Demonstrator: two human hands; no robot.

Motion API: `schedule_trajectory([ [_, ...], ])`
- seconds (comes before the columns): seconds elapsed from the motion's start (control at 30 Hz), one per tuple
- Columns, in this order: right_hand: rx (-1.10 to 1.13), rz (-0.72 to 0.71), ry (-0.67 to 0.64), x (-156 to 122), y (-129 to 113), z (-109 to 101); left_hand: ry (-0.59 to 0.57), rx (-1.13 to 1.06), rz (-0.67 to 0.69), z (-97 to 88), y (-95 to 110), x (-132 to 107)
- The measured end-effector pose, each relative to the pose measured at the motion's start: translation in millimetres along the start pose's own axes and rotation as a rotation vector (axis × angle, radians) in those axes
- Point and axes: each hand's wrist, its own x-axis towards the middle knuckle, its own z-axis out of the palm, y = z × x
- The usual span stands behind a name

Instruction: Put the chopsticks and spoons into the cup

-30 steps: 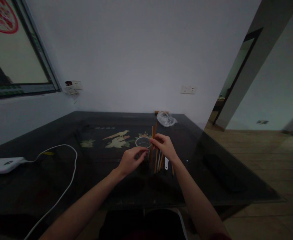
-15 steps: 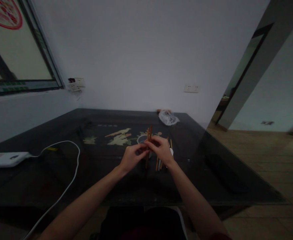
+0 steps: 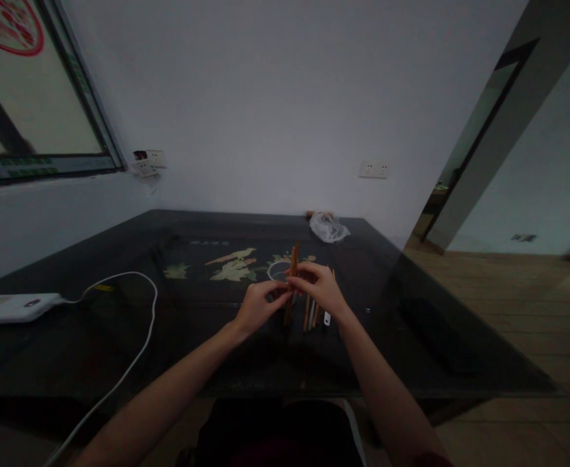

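pinching brown sticks [image 3: 294, 259], the right fingers [image 3: 305, 284] hide their middles (whether left fingers [image 3: 277, 303] grip is unclear).

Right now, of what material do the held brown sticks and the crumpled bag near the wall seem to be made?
Sticks: probably wood, fairly smooth; brown colour and slim, straight shape suggest it, but no grain shows. Bag: likely thin, slightly glossy plastic; it is translucent and wrinkled.

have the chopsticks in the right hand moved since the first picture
Yes, the chopsticks have shifted left, judged against the wall socket on the right.
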Motion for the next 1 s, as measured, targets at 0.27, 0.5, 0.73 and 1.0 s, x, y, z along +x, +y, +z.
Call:
schedule_trajectory([
  [0.27,-0.081,-0.023,0.036,-1,-1,-4,0.007,0.012,0.028,-0.2,-2,-1],
  [0.5,-0.118,-0.026,0.027,-1,-5,-4,0.022,0.037,0.040,0.1,-3,0],
  [0.73,-0.120,-0.020,0.016,-2,-5,-3,0.019,0.052,0.051,0.6,-3,-1],
  [1.0,-0.123,-0.032,0.042,-2,-1,-2,0.068,0.216,0.182,-15.4,-8,3],
])
